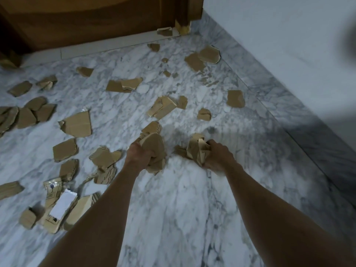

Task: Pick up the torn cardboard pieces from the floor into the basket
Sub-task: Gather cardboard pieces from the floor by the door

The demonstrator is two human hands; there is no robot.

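Torn brown cardboard pieces lie scattered over the white marble floor (173,218). My left hand (139,154) is closed around a bunch of cardboard pieces (154,149) just above the floor. My right hand (217,156) grips another bunch of cardboard pieces (197,148), a little to the right. Loose pieces lie nearby: a large one (78,124) to the left, a folded one (162,106) ahead, a small one (204,114) and one (235,98) further right. No basket is in view.
A wooden door (86,22) and its frame stand at the back. A grey wall (289,45) with a marble skirting runs along the right. A cardboard scrap with a white label (62,206) lies at the lower left among several more pieces.
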